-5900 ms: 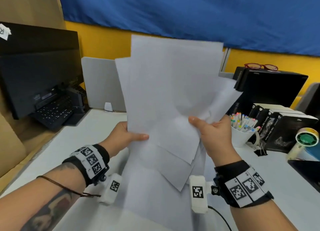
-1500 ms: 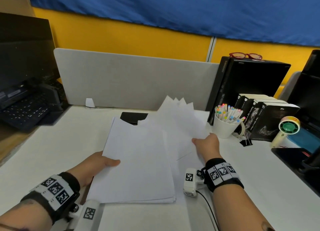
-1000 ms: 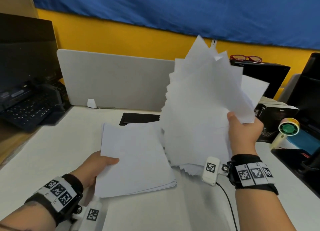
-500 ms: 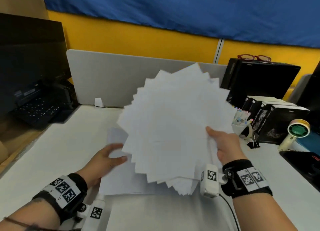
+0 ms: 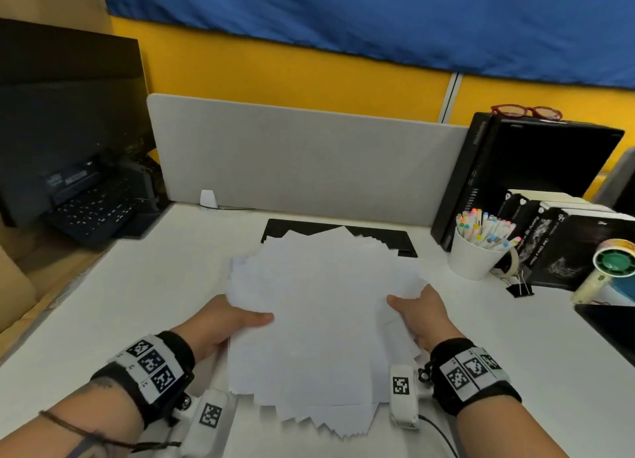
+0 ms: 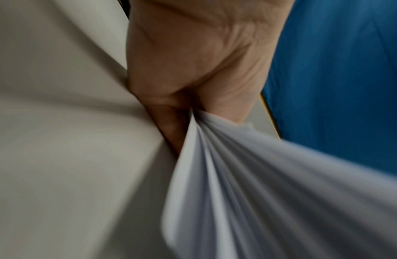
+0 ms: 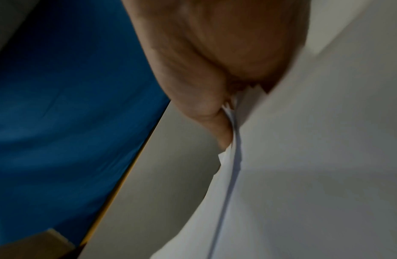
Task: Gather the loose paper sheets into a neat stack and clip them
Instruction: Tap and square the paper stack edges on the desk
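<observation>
A thick, fanned pile of white paper sheets (image 5: 323, 320) lies over the middle of the white desk (image 5: 137, 303), its corners splayed out at the near and far ends. My left hand (image 5: 237, 320) grips the pile's left edge, thumb on top and fingers hidden below. The left wrist view shows the sheets (image 6: 259, 192) bunched in that hand (image 6: 184, 126). My right hand (image 5: 412, 306) grips the right edge the same way, and the right wrist view shows its thumb (image 7: 215, 122) pressed against the paper (image 7: 304, 175). A black binder clip (image 5: 520, 289) rests on the desk at the right.
A black keyboard (image 5: 378, 234) lies partly under the pile's far end. At the right stand a white cup of markers (image 5: 477, 251), black boxes (image 5: 567, 251), a computer tower (image 5: 525, 168) with red glasses (image 5: 525, 112) and a tape dispenser (image 5: 608, 272). A grey divider (image 5: 302, 158) closes the back.
My right hand lifted the fanned sheets and brought them left and down onto the stack at my left hand. Now both hands grip one merged pile low over the desk.
</observation>
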Demonstrator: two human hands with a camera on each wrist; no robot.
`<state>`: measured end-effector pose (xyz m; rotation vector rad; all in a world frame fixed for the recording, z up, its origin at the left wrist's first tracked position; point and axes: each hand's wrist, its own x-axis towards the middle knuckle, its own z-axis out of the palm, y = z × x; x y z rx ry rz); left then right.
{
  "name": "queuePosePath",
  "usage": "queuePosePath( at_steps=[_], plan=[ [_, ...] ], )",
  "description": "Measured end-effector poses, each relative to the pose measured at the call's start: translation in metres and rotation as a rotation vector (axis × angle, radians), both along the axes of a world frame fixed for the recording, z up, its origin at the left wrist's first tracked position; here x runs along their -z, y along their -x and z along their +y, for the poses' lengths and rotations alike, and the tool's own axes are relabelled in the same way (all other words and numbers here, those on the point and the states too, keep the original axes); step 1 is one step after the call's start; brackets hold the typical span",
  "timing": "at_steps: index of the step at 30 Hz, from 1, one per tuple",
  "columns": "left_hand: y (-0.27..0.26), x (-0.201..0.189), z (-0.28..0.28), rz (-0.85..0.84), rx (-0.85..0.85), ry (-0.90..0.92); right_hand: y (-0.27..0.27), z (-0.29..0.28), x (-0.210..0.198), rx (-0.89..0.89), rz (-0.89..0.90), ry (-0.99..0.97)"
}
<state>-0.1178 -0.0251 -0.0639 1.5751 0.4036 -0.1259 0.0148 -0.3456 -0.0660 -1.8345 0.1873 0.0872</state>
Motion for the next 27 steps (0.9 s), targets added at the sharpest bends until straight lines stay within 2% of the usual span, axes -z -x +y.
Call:
queuePosePath(
  at_steps=[3,7,11,16,21,24,27],
  plan=[
    [-0.004,0.004,0.002,-0.011,-0.027,-0.009,-0.001,-0.007,-0.004,0.020,-0.087,0.268],
    [-0.004,0.008,0.006,-0.034,-0.013,-0.006,-0.006,-0.029,-0.020,0.010,-0.049,0.438],
    [-0.006,0.010,0.009,-0.011,-0.001,-0.003,-0.016,-0.050,-0.042,0.048,-0.087,0.322],
    [-0.003,0.004,0.009,-0.022,0.014,0.044,-0.007,-0.029,-0.045,-0.225,-0.053,0.345],
    [0.000,-0.005,-0.003,-0.025,-0.021,0.044,-0.003,0.022,-0.030,-0.322,-0.029,0.344],
    [0.000,0.000,-0.004,-0.010,-0.046,-0.019,-0.004,0.040,-0.026,-0.250,-0.015,0.254],
    [-0.002,0.008,0.000,-0.008,-0.052,0.006,-0.002,0.036,-0.027,-0.106,0.082,0.270]
  ],
)
